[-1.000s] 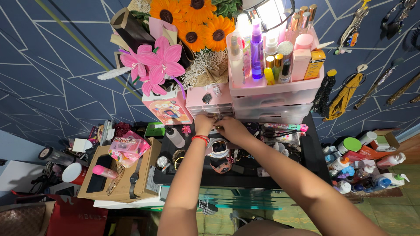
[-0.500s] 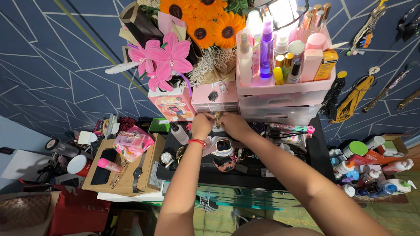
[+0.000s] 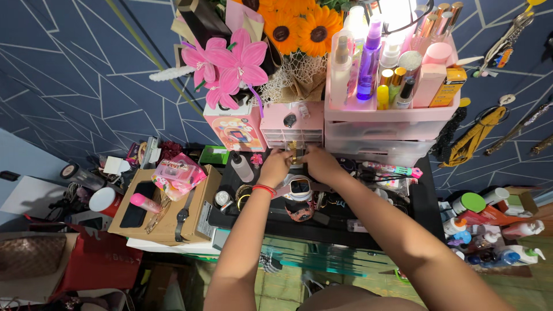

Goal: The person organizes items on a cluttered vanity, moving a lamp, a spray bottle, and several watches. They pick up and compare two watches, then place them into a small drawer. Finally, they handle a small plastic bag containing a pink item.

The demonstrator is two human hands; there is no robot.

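Both arms extended forward; left hand [image 3: 275,166] and right hand [image 3: 320,163] close together, fingers pinched.

Small gold item [image 3: 296,153] between fingertips, indistinct

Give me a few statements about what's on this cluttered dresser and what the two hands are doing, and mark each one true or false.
1. Both hands meet at a small gold thing in front of the pink mini drawer unit. True: left hand and right hand close in on the small gold thing.
2. The left wrist wears a red band. True.
3. The purple spray bottle lies on the cardboard box. False: it stands upright in the pink organiser.
4. The flowers beside the sunflowers are blue. False: the flowers are pink.
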